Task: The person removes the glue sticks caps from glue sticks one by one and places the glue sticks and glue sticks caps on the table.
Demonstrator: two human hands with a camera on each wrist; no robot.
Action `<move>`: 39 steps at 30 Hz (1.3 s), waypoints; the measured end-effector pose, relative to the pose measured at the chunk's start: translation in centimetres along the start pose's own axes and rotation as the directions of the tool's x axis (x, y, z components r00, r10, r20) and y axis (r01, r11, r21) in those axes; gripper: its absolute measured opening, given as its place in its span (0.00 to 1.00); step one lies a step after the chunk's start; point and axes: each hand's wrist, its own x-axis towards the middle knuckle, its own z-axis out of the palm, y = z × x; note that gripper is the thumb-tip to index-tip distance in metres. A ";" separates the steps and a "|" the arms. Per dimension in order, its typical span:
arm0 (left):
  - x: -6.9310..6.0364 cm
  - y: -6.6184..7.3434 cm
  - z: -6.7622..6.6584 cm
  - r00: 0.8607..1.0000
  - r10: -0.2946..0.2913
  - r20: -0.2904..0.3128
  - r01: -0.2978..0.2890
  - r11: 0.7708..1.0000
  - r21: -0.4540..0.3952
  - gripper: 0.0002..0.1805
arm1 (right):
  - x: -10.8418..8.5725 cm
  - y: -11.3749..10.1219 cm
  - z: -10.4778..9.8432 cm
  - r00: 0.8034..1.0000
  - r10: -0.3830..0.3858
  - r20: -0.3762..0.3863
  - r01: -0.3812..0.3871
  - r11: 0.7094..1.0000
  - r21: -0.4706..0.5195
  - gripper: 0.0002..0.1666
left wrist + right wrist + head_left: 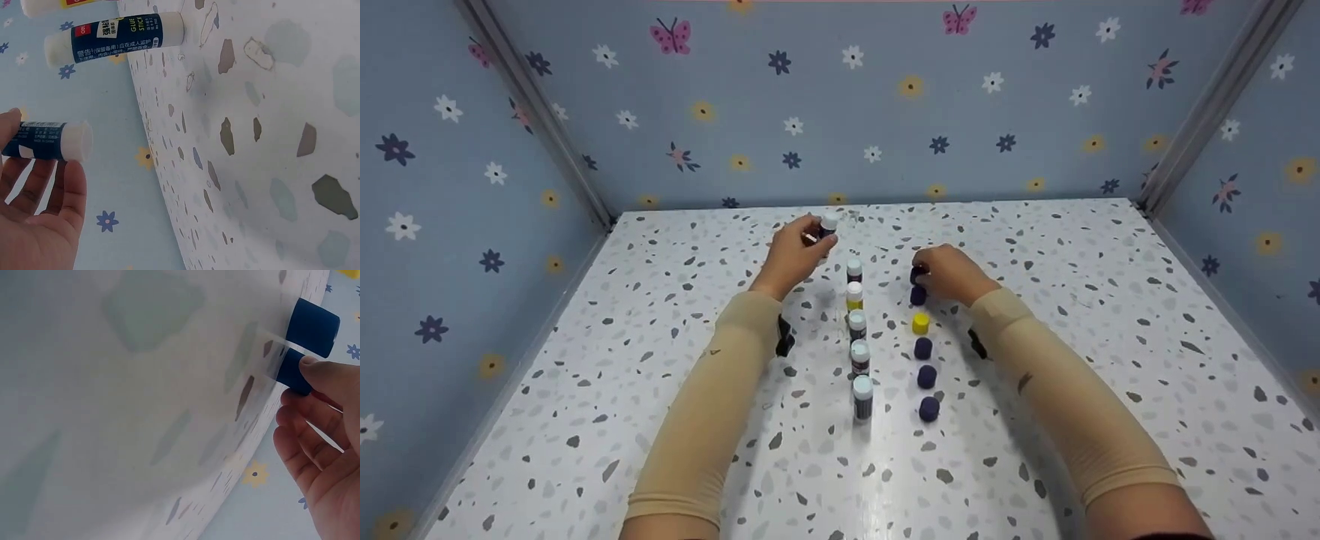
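My left hand (796, 251) holds a dark blue glue stick (42, 140) with white ends between thumb and fingers, apart from the tabletop. Beside it, a blue-labelled glue stick (118, 39) stands at the far end of a row, followed by a yellow glue stick (854, 298) and several more dark ones. My right hand (952, 274) pinches a dark blue cap (293, 372) at the far end of a second row. Right next to that is another dark blue cap (313, 328); nearer me come a yellow cap (921, 324) and several dark caps.
Both rows stand on a white speckled tabletop (615, 390), running toward me between my forearms. Blue flowered panels (840, 97) enclose the back and sides. The nearest glue stick (862, 399) and nearest dark cap (929, 409) lie between my sleeves.
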 end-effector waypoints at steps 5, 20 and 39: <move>0.4 -0.1 0.4 1.000 -0.006 0.016 0.006 1.000 0.002 0.15 | 0.0 -0.2 0.1 1.000 0.006 -0.003 -0.006 1.000 0.009 0.19; 1.6 -0.8 1.7 0.996 -0.082 0.041 0.081 0.996 0.027 0.12 | -1.1 -0.2 -0.7 1.000 -0.017 -0.024 0.017 1.000 -0.023 0.26; 2.5 -3.2 2.6 0.987 -0.066 0.143 0.059 0.997 0.057 0.13 | -5.0 0.6 -2.4 0.984 -0.081 -0.161 0.076 0.996 -0.038 0.25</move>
